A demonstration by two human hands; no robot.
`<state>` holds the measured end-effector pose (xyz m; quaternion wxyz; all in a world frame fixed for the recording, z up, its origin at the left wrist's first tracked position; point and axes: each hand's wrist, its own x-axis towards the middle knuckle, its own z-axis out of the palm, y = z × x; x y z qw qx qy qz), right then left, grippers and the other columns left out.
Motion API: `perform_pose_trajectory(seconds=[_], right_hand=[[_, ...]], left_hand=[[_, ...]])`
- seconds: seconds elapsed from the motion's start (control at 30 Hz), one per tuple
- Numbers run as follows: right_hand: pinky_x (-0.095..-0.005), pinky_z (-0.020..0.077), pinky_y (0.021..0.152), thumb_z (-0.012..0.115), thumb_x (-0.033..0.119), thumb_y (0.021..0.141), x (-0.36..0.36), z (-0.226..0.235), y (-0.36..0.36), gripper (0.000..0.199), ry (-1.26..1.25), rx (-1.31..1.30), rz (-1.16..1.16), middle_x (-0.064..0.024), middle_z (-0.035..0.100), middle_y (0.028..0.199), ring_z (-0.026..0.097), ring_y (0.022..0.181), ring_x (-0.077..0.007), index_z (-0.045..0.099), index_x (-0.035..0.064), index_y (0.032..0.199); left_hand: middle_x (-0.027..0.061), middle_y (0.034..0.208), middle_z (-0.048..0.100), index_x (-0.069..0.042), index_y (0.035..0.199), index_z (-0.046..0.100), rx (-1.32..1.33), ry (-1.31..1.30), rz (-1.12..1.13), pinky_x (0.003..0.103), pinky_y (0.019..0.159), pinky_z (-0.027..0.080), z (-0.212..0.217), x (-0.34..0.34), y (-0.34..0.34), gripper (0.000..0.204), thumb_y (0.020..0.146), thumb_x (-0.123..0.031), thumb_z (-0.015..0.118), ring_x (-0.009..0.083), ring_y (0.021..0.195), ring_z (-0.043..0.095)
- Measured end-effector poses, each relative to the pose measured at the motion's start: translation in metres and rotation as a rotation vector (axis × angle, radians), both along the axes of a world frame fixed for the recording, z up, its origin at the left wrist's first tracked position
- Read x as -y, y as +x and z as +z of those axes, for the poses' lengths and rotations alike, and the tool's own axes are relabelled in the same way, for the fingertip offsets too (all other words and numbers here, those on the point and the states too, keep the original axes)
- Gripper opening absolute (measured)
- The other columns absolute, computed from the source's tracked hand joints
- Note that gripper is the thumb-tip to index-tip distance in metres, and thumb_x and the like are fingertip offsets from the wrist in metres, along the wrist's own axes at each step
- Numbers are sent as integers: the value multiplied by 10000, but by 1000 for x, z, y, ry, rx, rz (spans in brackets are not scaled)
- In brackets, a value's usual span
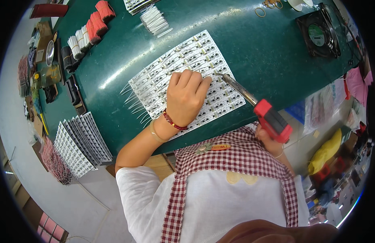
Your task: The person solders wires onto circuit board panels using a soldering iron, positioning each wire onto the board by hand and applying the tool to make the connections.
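A white panel of small circuit boards (191, 54) lies on the green table (256, 48), with thin white wire leads sticking out on its left side. My left hand (186, 96) rests on the panel, fingers curled, pressing down near its middle. My right hand (265, 137) grips the red handle of a soldering iron (260, 109). The metal tip of the iron touches the panel just right of my left fingertips.
Bundles of red, white and black wires (88, 34) lie at the table's far left. A fanned stack of board panels (80, 141) sits at the near left edge. A black fan (319, 34) stands at the right. More white leads (155, 20) lie at the top.
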<state>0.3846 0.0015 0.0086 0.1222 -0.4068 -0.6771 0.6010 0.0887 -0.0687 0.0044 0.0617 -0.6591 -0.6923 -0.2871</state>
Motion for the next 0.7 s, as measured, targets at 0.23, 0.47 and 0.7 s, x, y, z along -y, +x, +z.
perform_pose_trajectory(seconds=[0.23,0.47,0.7], right_hand=[[-309,461,602,718,182,771,0,-2,-3,209,-19,-59,-21,-81,619,800,584,679,-201,653,19,885],[-290,460,583,727,192,767,-4,3,-8,232,34,3,29,-77,610,796,591,667,-185,653,18,902],[-307,474,592,715,156,746,-5,7,-8,219,126,15,55,-97,617,799,600,661,-228,655,17,904]], left_hand=[[21,688,453,-68,881,674,24,-11,-9,320,612,350,-2,0,1,265,633,18,633,186,659,468],[30,688,436,-58,876,669,21,-40,-23,325,620,351,0,-2,0,263,629,21,628,197,653,456],[27,692,447,-65,863,668,-2,-67,-30,325,628,348,3,-3,-1,247,628,4,627,193,667,466]])
